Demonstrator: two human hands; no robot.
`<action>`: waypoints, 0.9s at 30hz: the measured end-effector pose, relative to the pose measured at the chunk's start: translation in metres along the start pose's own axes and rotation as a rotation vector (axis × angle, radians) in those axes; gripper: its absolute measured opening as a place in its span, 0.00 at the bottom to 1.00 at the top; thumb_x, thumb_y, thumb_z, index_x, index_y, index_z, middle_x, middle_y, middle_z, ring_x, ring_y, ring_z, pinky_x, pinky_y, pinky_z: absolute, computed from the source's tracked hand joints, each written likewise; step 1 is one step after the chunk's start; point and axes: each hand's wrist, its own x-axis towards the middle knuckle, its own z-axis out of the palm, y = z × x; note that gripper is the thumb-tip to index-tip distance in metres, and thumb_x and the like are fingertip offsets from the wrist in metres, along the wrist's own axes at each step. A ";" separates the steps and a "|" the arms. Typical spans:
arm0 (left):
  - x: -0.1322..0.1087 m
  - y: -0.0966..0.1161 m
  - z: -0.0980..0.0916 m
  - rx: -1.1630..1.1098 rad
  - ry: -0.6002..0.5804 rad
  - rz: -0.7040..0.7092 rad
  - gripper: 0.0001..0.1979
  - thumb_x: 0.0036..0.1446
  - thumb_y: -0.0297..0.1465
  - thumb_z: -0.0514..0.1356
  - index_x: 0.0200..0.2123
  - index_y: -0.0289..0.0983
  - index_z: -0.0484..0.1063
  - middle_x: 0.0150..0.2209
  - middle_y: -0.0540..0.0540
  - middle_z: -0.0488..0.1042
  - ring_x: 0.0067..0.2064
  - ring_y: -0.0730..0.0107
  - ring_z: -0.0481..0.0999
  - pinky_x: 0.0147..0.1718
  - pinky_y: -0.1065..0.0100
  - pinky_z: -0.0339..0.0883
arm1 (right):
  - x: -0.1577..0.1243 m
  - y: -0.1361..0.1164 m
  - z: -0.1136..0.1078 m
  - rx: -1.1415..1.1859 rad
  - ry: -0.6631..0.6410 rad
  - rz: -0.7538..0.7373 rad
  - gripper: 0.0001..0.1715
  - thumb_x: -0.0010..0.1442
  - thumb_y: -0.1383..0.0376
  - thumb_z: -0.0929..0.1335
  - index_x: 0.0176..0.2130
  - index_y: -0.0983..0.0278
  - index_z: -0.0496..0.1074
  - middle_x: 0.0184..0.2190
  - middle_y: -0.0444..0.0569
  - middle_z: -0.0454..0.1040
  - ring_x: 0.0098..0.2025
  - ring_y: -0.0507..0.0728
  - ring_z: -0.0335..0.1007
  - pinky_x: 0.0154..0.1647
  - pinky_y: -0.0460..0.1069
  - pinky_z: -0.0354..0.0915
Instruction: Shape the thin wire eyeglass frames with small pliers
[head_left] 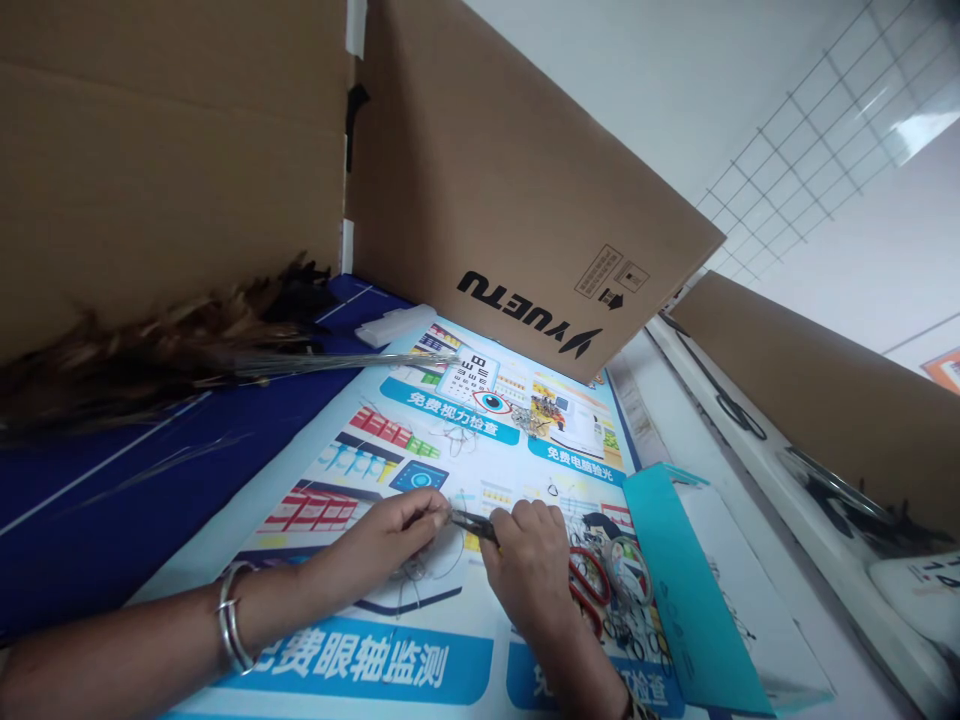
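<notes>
A feather duster (150,350) lies far left on the blue cloth. Over the printed poster (420,440), the left hand (382,545) pinches its fingertips tight on a thin wire (442,562) (hard to make out). The wire meets the pliers (474,526), which the right hand (529,565) grips in closed fingers. Red scissors (592,585) lie just beside that hand.

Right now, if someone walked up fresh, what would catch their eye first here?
Probably the two hands low in the middle: the right hand grips a small dark tool whose tip meets the pinched left hand, over a bright poster. Next, the big cardboard box behind, and the feather duster lying on the blue table at left.
</notes>
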 end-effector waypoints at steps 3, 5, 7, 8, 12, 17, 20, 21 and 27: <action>0.001 -0.001 0.000 -0.012 -0.018 -0.014 0.12 0.57 0.40 0.52 0.29 0.38 0.63 0.20 0.57 0.56 0.21 0.75 0.55 0.21 0.74 0.50 | 0.000 0.001 0.001 0.005 -0.005 -0.025 0.06 0.54 0.63 0.69 0.30 0.62 0.67 0.28 0.47 0.65 0.34 0.57 0.57 0.34 0.52 0.49; 0.001 -0.001 0.000 -0.008 -0.015 -0.019 0.12 0.57 0.40 0.53 0.28 0.38 0.63 0.20 0.57 0.56 0.21 0.75 0.55 0.20 0.74 0.50 | 0.000 0.001 0.001 -0.005 -0.007 -0.045 0.06 0.54 0.63 0.69 0.31 0.62 0.67 0.28 0.47 0.65 0.33 0.57 0.57 0.34 0.52 0.49; 0.002 -0.002 0.000 -0.003 -0.010 -0.025 0.12 0.56 0.40 0.53 0.28 0.38 0.63 0.20 0.57 0.56 0.21 0.76 0.55 0.20 0.74 0.50 | 0.000 0.002 0.002 -0.028 -0.006 -0.066 0.05 0.55 0.63 0.68 0.31 0.62 0.67 0.28 0.48 0.65 0.33 0.57 0.57 0.34 0.53 0.49; 0.002 -0.002 0.000 -0.008 -0.012 -0.030 0.13 0.56 0.41 0.53 0.28 0.38 0.63 0.19 0.57 0.56 0.20 0.76 0.55 0.20 0.74 0.50 | 0.000 0.003 0.002 -0.043 -0.003 -0.076 0.05 0.55 0.63 0.68 0.31 0.62 0.68 0.28 0.48 0.65 0.33 0.57 0.56 0.34 0.53 0.50; 0.002 -0.005 0.000 -0.079 -0.039 -0.057 0.14 0.56 0.43 0.53 0.28 0.38 0.62 0.18 0.57 0.58 0.19 0.76 0.56 0.19 0.74 0.50 | -0.001 0.004 0.004 -0.096 0.042 -0.096 0.03 0.57 0.64 0.66 0.33 0.61 0.69 0.28 0.48 0.64 0.33 0.58 0.56 0.34 0.53 0.50; 0.002 -0.007 0.000 -0.140 -0.051 -0.064 0.14 0.56 0.42 0.54 0.26 0.38 0.61 0.17 0.57 0.59 0.18 0.77 0.56 0.18 0.74 0.49 | -0.002 0.005 0.005 -0.118 0.076 -0.107 0.04 0.59 0.65 0.64 0.34 0.61 0.70 0.27 0.49 0.64 0.33 0.58 0.56 0.34 0.54 0.49; 0.002 -0.007 0.001 -0.135 -0.054 -0.062 0.13 0.56 0.41 0.54 0.27 0.38 0.62 0.17 0.57 0.60 0.18 0.77 0.56 0.18 0.74 0.49 | -0.001 0.005 0.005 -0.125 0.077 -0.116 0.04 0.59 0.65 0.64 0.34 0.61 0.69 0.27 0.48 0.64 0.32 0.58 0.55 0.33 0.54 0.49; 0.002 -0.006 0.001 -0.133 -0.052 -0.062 0.13 0.56 0.41 0.54 0.27 0.37 0.62 0.17 0.57 0.60 0.19 0.77 0.56 0.18 0.74 0.48 | -0.001 0.005 0.004 -0.126 0.074 -0.120 0.04 0.59 0.66 0.64 0.34 0.61 0.69 0.27 0.48 0.64 0.32 0.58 0.55 0.33 0.54 0.49; 0.003 -0.004 0.000 -0.118 -0.057 -0.070 0.13 0.56 0.40 0.55 0.26 0.37 0.62 0.17 0.56 0.61 0.19 0.77 0.57 0.19 0.73 0.49 | 0.000 0.005 0.004 -0.118 0.040 -0.142 0.04 0.59 0.68 0.64 0.33 0.62 0.68 0.27 0.48 0.65 0.32 0.57 0.55 0.33 0.54 0.49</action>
